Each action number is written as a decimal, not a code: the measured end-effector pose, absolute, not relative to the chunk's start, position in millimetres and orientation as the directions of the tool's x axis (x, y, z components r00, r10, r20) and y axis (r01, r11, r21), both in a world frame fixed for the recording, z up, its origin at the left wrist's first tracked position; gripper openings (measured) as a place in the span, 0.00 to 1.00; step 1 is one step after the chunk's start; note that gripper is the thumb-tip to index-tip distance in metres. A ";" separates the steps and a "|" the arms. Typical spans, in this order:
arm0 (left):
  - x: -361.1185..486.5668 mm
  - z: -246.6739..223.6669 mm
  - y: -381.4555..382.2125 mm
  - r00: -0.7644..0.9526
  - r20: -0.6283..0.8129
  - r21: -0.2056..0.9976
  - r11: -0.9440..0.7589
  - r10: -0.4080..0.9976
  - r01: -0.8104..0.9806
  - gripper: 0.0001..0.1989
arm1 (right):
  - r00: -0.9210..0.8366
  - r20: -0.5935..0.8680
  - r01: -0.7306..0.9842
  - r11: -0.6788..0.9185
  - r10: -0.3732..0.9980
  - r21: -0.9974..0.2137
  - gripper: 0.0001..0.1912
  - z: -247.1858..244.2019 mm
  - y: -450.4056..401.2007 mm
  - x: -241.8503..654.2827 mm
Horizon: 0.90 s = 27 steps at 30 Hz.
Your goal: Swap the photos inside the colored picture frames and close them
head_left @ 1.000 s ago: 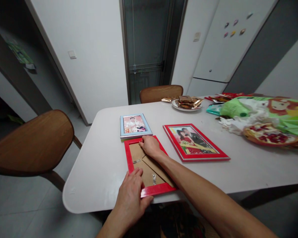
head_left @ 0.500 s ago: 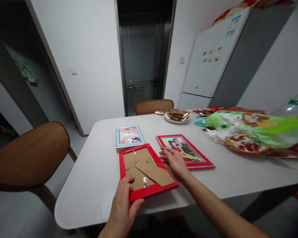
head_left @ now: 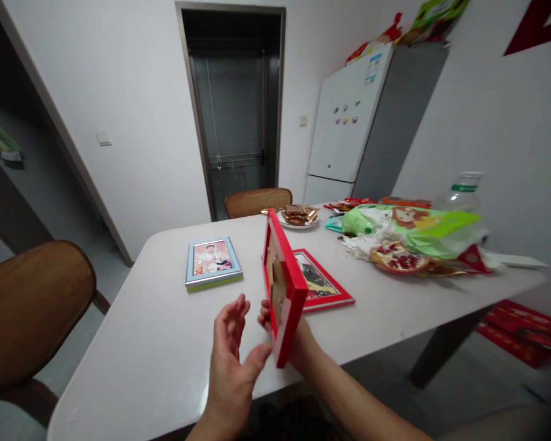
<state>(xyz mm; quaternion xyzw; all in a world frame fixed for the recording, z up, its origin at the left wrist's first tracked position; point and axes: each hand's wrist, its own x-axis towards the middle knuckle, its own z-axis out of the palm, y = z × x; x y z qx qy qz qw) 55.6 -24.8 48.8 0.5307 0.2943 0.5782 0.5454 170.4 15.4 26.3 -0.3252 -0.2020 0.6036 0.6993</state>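
White counter (head_left: 165, 331) ahead, and I've got the red frame (head_left: 294, 300) tilted steeply above its near edge, right hand (head_left: 265, 315) grasping it from behind; left hand (head_left: 233, 355) hangs loose and released just left of it, thumb contact I can't tell.

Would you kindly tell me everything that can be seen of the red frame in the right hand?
The raised red frame has a thick, glossy border and a tan, cardboard-like backing whose details are blurred. It is tipped up on edge, its back towards the left hand and its front hidden. The right hand grips it; the open left hand is beside it, contact unclear. In view, it partly covers another red frame on the table.
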 end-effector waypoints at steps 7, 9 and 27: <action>100.3 69.9 14.4 0.310 0.233 0.916 -0.101 0.922 -0.387 0.31 | 0.433 0.015 0.155 -0.058 0.901 -0.986 0.24 41.2 58.1 299.3; 118.4 54.5 26.8 0.317 0.232 0.941 -0.131 0.920 -0.311 0.30 | 0.449 0.051 0.436 -0.169 0.892 -0.884 0.24 40.5 70.3 327.0; 126.3 -0.5 64.9 0.238 0.212 0.844 -0.300 0.948 0.444 0.25 | 0.377 0.232 0.822 -0.208 0.897 -0.530 0.19 23.5 99.3 337.9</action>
